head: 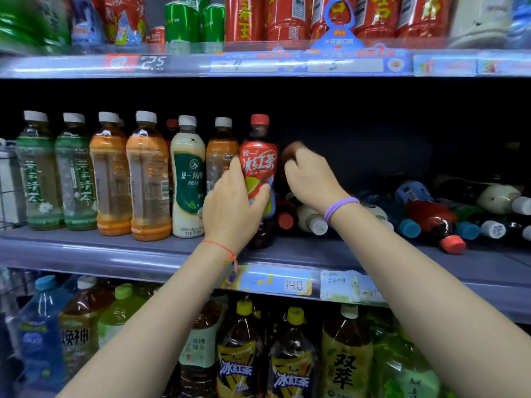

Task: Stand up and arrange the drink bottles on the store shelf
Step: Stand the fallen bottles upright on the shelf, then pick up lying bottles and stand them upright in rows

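My left hand (234, 206) grips a red ice tea bottle (258, 165) with a red cap, upright on the middle shelf (115, 251). Left of it stands a row of upright bottles: green tea (38, 173), orange-labelled tea (148, 179), a white milk tea bottle (188, 179). My right hand (311, 179) hovers just right of the red bottle, fingers curled and blurred; whether it holds anything is unclear. Under and right of it several bottles (425, 208) lie on their sides, caps toward me.
The upper shelf (287, 66) carries red and green cans behind price tags. The lower shelf holds large bottles (241, 363) of tea and water. A wire rack (8, 191) stands at the far left. Dark open space lies behind the fallen bottles.
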Motion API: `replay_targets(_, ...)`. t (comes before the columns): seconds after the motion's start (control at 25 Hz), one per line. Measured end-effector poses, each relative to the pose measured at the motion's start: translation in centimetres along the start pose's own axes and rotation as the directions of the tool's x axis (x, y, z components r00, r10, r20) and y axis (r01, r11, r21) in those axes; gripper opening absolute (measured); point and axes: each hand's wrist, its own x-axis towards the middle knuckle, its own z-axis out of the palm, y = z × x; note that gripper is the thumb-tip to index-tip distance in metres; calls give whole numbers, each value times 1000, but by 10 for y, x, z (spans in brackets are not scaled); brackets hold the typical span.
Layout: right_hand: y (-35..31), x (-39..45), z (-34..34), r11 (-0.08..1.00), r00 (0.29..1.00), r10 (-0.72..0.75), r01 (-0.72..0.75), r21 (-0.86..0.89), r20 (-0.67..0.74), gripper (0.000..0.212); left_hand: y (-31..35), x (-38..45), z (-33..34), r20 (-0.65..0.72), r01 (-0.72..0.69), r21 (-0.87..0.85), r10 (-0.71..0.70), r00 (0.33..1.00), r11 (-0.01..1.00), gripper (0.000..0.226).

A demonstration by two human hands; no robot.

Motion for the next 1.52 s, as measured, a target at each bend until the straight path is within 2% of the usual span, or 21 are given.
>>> replay_targets(0.08, 14, -9, 7, 967, 965, 16, 52, -249, 263, 23, 0, -4, -1, -23, 29, 120, -26, 999, 992, 71)
replay_targets(0.16, 21, -20, 16, 909, 890, 9, 182, -374, 455, 31, -3, -10, -1, -67, 35, 249, -19, 998, 968, 75)
replay_targets(0.28, 24, -28, 27, 862, 860, -33, 283, -421, 509, 35, -10, -14, 0, -129, 17, 320, 26, 991, 947, 70)
replay_targets(0.36, 26, -28, 30, 870, 858, -31, 276, -409, 513, 26, -17, -14, -3, -139, -15, 343, 66, 988, 939, 59)
replay_targets(0.4, 26, -28, 30, 876, 856, -18, 262, -404, 516, 21, -20, -15, -5, -152, -30, 379, 94, 984, 925, 65)
replay_targets(0.48, 26, -32, 29, 899, 873, -25, 232, -370, 487, 20, -25, -18, -12, -172, -90, 422, 177, 969, 902, 75)
replay_targets(0.52, 26, -35, 28, 915, 896, -53, 220, -338, 441, 21, -25, -19, -13, -158, -177, 410, 260, 953, 895, 67)
replay_targets(0.6, 19, -38, 24, 939, 954, -139, 212, -272, 266, 21, -23, -17, -12, -39, -405, 378, 452, 891, 832, 46)
replay_targets(0.68, 8, -32, 17, 951, 981, -187, 195, -240, 57, 27, -23, -9, -11, 127, -523, 360, 515, 848, 772, 43)
replay_targets(0.76, -3, -23, 9, 969, 979, -163, 135, -208, -125, 35, -31, -3, -10, 206, -571, 402, 536, 818, 716, 43)
replay_targets(0.84, -10, -11, 0, 990, 954, -104, 74, -116, -280, 39, -38, -2, -13, 199, -583, 464, 563, 802, 667, 35)
replay_targets(0.92, -18, -4, -3, 999, 922, -43, 41, -14, -384, 39, -40, 1, -22, 100, -521, 488, 549, 830, 700, 27)
replay_targets(1.0, -27, 1, -1, 990, 895, 21, 43, 133, -446, 38, -39, 1, -28, -33, -433, 445, 497, 867, 784, 24)
replay_targets(1.08, -40, 6, 4, 939, 891, 168, -15, 343, -422, 35, -40, -2, -28, -86, -412, 328, 461, 883, 850, 41)
replay_targets(1.16, -44, 15, 10, 874, 897, 281, -93, 477, -342, 36, -38, -5, -23, -58, -424, 206, 444, 894, 882, 61)
replay_targets(1.32, -54, 23, 32, 808, 921, 382, -288, 514, -83, 54, -47, -3, -14, 32, -428, 171, 429, 903, 888, 80)
replay_targets(1.48, -48, 20, 37, 726, 891, 454, -353, 590, -26, 48, -51, 2, -11, 91, -523, 167, 515, 852, 836, 84)
replay_targets(1.52, -42, 19, 33, 749, 892, 451, -364, 554, -24, 45, -52, 3, -11, 88, -547, 164, 540, 837, 821, 80)
